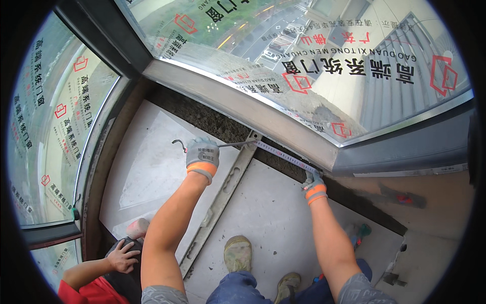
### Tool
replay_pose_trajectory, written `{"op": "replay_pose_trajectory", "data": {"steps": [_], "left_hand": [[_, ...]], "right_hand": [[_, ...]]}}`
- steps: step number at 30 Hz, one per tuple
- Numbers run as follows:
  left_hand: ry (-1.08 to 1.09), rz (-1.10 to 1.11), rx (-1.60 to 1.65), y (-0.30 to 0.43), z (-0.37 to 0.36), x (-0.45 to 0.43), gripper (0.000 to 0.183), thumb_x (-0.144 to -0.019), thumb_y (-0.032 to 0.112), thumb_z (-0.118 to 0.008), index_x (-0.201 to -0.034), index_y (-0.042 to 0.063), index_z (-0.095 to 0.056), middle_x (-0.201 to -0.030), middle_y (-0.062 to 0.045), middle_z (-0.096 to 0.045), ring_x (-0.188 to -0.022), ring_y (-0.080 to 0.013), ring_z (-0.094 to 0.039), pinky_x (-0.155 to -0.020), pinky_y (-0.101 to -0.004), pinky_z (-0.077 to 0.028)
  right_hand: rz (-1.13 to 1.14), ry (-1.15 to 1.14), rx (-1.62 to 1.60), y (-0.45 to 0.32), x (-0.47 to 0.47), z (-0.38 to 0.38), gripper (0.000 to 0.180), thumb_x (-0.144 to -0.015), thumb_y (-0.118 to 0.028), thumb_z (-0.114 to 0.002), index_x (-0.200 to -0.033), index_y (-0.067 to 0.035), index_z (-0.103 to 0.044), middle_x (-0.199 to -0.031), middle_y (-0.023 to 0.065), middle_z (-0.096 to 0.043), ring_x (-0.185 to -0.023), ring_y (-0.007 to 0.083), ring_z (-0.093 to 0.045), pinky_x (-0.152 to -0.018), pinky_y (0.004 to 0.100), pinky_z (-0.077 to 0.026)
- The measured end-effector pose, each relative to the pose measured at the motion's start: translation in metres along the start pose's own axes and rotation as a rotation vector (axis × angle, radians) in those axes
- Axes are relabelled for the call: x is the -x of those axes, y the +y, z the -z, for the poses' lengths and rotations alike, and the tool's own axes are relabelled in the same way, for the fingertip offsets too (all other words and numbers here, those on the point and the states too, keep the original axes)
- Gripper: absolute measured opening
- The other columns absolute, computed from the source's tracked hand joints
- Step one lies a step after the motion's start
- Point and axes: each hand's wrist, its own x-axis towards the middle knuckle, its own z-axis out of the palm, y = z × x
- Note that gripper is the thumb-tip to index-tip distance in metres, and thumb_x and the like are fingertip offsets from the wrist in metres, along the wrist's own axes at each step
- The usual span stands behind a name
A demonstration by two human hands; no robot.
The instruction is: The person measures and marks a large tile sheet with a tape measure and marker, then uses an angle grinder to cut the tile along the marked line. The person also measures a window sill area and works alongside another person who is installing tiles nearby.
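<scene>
My left hand [203,155], in a grey coated glove with an orange cuff, is closed around a tape measure whose case is hidden in the palm; a black strap [178,143] sticks out beside it. The tape blade [283,155] runs right, over the end of a long metal spirit level [224,193], along the window frame. At its right end, my right hand [314,182], gloved alike, pinches the blade near the frame's corner. The level lies across large pale floor tiles [265,212]. A strip of rough dark mortar [207,117] shows between the tiles and the frame.
Tall film-covered window panes [235,49] bearing print meet at a dark corner post [131,53]. At lower left are another person's hand [123,258] and red sleeve [81,287], beside a pale mallet head [137,228]. A green-ended object [364,230] lies right of my right forearm.
</scene>
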Motion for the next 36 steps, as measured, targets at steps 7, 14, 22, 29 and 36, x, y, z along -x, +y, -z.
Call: {"op": "replay_pose_trajectory", "data": {"steps": [7,14,22,29,36], "left_hand": [[-0.007,0.014,0.070,0.003,-0.002,-0.002,0.015,-0.087,0.020,-0.054,-0.086,0.014,-0.068,-0.088,-0.006,-0.064,-0.087,-0.0221,-0.060,-0.075,-0.0373,-0.044],[-0.072,0.025,0.071,-0.002,0.001,-0.001,0.013,-0.084,0.019,-0.057,-0.089,0.014,-0.068,-0.090,-0.006,-0.065,-0.088,-0.0220,-0.061,-0.075,-0.0369,-0.043],[-0.093,0.018,0.057,0.003,0.012,-0.002,0.014,-0.084,0.019,-0.058,-0.092,0.012,-0.066,-0.092,-0.006,-0.065,-0.088,-0.0220,-0.061,-0.074,-0.0372,-0.043],[-0.095,0.030,0.088,0.001,0.010,-0.001,0.014,-0.084,0.019,-0.057,-0.092,0.011,-0.066,-0.091,-0.007,-0.065,-0.088,-0.0223,-0.061,-0.074,-0.0381,-0.043],[-0.072,0.028,0.076,0.005,0.010,-0.003,0.014,-0.083,0.019,-0.057,-0.091,0.011,-0.066,-0.090,-0.007,-0.065,-0.086,-0.0232,-0.061,-0.072,-0.0386,-0.044]], "right_hand": [[-0.044,-0.025,-0.054,-0.003,-0.003,0.006,0.012,-0.091,-0.034,-0.064,-0.091,-0.023,-0.062,-0.092,-0.0053,-0.070,-0.040,0.0069,-0.033,-0.037,0.0247,-0.025],[-0.038,-0.022,-0.015,-0.005,0.027,-0.007,0.008,-0.094,-0.031,-0.060,-0.093,-0.024,-0.060,-0.098,-0.0027,-0.070,-0.040,0.0068,-0.033,-0.037,0.0235,-0.025],[-0.053,-0.054,-0.058,-0.009,0.023,-0.005,0.009,-0.097,-0.031,-0.055,-0.092,-0.026,-0.060,-0.104,-0.0010,-0.071,-0.040,0.0061,-0.033,-0.036,0.0227,-0.025],[-0.035,-0.043,-0.038,-0.005,0.020,-0.005,0.009,-0.097,-0.031,-0.054,-0.090,-0.028,-0.060,-0.102,-0.0015,-0.072,-0.039,0.0052,-0.033,-0.035,0.0229,-0.024],[-0.023,-0.043,-0.041,-0.008,0.006,0.002,0.012,-0.097,-0.032,-0.053,-0.091,-0.026,-0.061,-0.100,-0.0014,-0.072,-0.037,0.0070,-0.028,-0.034,0.0235,-0.023]]}}
